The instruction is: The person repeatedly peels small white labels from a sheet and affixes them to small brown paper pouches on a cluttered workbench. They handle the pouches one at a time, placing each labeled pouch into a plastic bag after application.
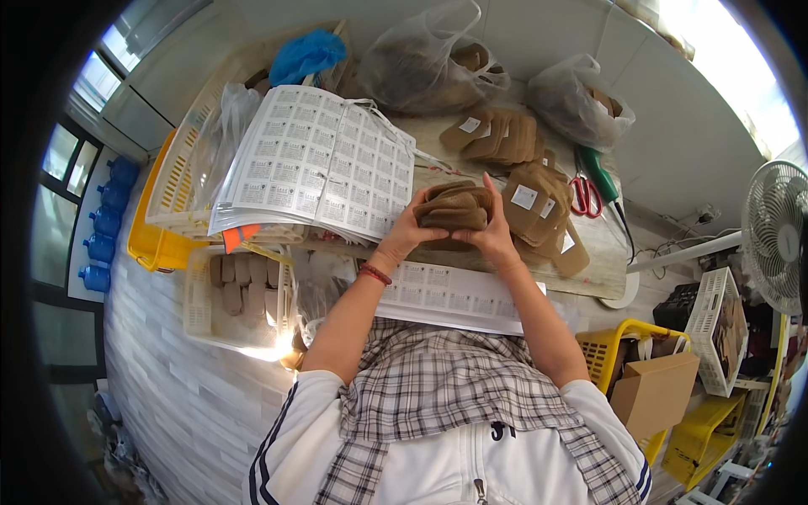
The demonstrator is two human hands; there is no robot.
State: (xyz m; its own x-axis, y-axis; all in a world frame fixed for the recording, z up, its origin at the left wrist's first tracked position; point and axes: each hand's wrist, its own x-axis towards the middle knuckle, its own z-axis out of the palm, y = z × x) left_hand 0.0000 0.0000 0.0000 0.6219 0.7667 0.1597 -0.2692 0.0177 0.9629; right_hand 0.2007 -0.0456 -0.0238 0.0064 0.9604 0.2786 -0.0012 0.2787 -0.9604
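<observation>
Between my two hands is a thick stack of brown flat, rounded pieces (454,206). My left hand (402,231) grips its left end and my right hand (498,229) its right end, thumbs on the near side. Sheets of printed white labels (454,290) lie on the table just below my wrists. Right of the stack, more brown rounded pieces (532,206) lie overlapped, some bearing small white labels. Another fanned pile of labelled brown pieces (497,136) is farther back. A thick pile of label sheets (303,156) lies to my left.
Red-handled scissors (586,197) and a green corded tool (596,168) lie at the table's right. Plastic bags (429,63) of brown pieces stand behind. Crates (198,164) flank the left side; a yellow basket (599,353) and a fan (774,236) are at right.
</observation>
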